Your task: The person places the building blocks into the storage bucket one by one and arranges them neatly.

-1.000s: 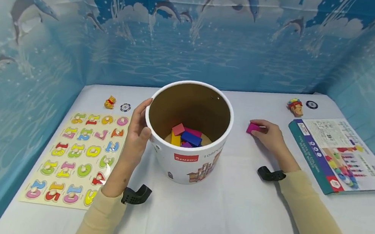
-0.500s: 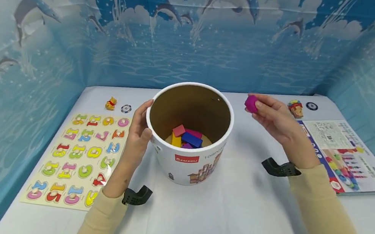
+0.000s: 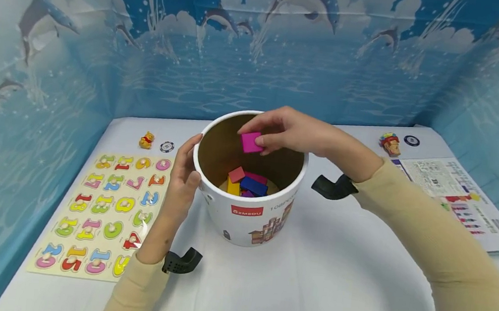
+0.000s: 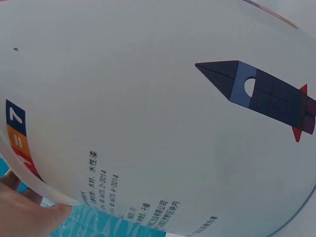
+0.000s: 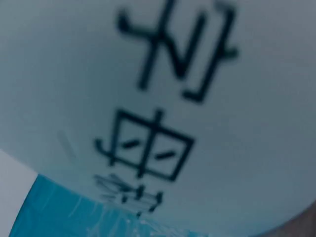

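A white bucket (image 3: 215, 218) with printed pictures stands upright on the table. At its left side my left hand (image 3: 180, 186) holds the rim, fingers and thumb curving against it. Inside the bucket several blocks lie at the bottom, among them a blue block (image 3: 254, 186), a yellow block (image 3: 233, 186) and a red block (image 3: 236, 174). Over the bucket's mouth my right hand (image 3: 295, 131) pinches a magenta block (image 3: 251, 142) between thumb and fingers. Printed bucket wall fills both wrist views; part of the left hand (image 4: 29, 215) shows at the lower left.
A number puzzle board (image 3: 51, 233) lies to the left. Behind it are a small bear figure (image 3: 146, 139) and a round chip (image 3: 166, 147). At the right are a flat box (image 3: 494, 214), a small figure in a red hat (image 3: 390, 144) and another chip (image 3: 412, 140).
My right hand has lifted the magenta block from the table and carried it left over the bucket. The left hand stays at the rim.
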Tool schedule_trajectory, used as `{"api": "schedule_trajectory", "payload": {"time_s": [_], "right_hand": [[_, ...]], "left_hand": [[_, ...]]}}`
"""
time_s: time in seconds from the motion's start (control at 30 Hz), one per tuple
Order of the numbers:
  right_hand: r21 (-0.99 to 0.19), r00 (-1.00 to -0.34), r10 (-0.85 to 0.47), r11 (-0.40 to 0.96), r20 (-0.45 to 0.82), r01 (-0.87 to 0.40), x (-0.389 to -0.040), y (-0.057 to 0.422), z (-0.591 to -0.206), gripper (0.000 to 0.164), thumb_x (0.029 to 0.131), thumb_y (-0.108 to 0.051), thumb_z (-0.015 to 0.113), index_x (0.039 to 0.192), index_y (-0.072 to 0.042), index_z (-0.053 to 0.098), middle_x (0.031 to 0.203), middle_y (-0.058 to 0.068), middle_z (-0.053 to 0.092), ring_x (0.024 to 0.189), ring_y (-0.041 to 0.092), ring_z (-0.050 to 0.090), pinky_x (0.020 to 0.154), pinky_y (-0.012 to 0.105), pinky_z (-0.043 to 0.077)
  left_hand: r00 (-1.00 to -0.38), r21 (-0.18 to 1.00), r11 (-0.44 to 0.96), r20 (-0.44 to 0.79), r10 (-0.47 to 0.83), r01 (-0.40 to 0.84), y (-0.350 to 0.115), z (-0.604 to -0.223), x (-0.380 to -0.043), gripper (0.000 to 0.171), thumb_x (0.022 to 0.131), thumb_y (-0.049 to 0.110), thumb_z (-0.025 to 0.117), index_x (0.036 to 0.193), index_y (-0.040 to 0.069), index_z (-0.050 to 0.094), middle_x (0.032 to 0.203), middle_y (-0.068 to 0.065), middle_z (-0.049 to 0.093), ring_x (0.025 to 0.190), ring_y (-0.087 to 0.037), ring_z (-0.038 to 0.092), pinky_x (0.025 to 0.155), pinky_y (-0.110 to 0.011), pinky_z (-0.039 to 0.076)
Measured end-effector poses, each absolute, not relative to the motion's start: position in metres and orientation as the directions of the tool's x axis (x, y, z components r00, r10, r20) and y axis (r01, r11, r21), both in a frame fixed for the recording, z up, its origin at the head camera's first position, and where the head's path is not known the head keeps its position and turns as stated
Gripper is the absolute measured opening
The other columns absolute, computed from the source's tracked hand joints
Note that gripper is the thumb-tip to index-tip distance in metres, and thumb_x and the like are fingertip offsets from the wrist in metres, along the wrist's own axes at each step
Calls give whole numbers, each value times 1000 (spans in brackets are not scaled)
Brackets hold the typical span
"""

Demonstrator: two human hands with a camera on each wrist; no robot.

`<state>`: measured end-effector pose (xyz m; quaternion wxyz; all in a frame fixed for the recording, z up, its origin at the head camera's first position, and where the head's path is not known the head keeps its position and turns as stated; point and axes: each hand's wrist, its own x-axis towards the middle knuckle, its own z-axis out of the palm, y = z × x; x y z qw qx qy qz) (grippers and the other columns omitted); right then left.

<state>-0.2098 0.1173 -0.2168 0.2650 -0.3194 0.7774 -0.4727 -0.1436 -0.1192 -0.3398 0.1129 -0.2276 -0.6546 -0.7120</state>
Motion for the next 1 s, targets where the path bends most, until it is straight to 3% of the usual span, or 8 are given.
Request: {"api": "schedule_trajectory", "payload": {"time_s": [0.2, 0.37, 0.47, 0.57, 0.7, 0.8, 0.9, 1.0], "right_hand": [[-822, -538, -801, 477, -261, -312, -217, 100, -223, 30, 89, 0, 49, 117, -6, 56, 112, 10, 56, 99, 21, 56, 82, 36, 49], [-679, -535, -819, 514, -207, -524, -218, 90, -231, 28, 88, -4, 53, 115, -9, 59, 109, 6, 60, 97, 15, 57, 83, 30, 48], [-744, -573, -817, 423, -65, -518, -217, 93, -234, 27, 89, -8, 53, 115, -9, 58, 110, 5, 60, 96, 14, 57, 82, 31, 48], [-869, -624, -768, 201, 147, -452, -216, 102, -235, 26, 90, -10, 50, 115, -5, 58, 109, 8, 59, 94, 19, 59, 83, 35, 48], [-895, -735, -547, -61, 401, -442, -206, 127, -240, 24, 91, -11, 49, 112, -1, 58, 106, 13, 60, 95, 25, 59, 85, 37, 46], [-914, -841, -357, -157, 406, -375, -194, 155, -255, 24, 91, -11, 49, 110, 1, 58, 100, 13, 60, 94, 25, 58, 86, 33, 46], [-967, -918, -305, -43, 252, -252, -186, 185, -282, 28, 91, -17, 49, 113, 1, 55, 101, 10, 61, 95, 20, 58, 85, 29, 46], [-948, -940, -334, 268, 76, -171, -175, 218, -303, 34, 92, -24, 48, 120, -4, 51, 110, 7, 59, 98, 13, 57, 84, 23, 46]], "left_hand": [[-873, 883, -97, 468, 133, 459, -121, -339, -144, 78, 75, 60, 55, 138, 21, 29, 138, -6, 35, 121, -32, 34, 94, -53, 34], [-873, 882, -102, 471, 126, 461, -122, -339, -144, 78, 75, 60, 55, 137, 20, 29, 138, -7, 34, 121, -32, 34, 94, -51, 35], [-871, 880, -109, 474, 129, 463, -122, -340, -143, 78, 75, 59, 55, 137, 19, 29, 137, -8, 35, 119, -34, 35, 95, -50, 35], [-868, 876, -106, 481, 124, 470, -122, -340, -143, 78, 75, 59, 55, 137, 19, 29, 136, -7, 36, 119, -33, 35, 94, -50, 35], [-864, 872, -114, 488, 122, 477, -122, -340, -144, 78, 76, 58, 56, 137, 18, 29, 137, -8, 35, 121, -33, 33, 94, -50, 35], [-864, 874, -101, 485, 135, 475, -125, -340, -143, 76, 77, 57, 55, 138, 19, 29, 138, -8, 33, 122, -33, 32, 94, -49, 36], [-857, 872, 0, 482, 182, 490, -133, -336, -139, 70, 82, 51, 53, 139, 19, 27, 140, -5, 32, 126, -27, 30, 96, -49, 34], [-862, 840, 220, 445, 242, 496, -150, -315, -131, 57, 91, 37, 47, 140, 17, 25, 143, -1, 28, 129, -22, 27, 100, -52, 26]]}}
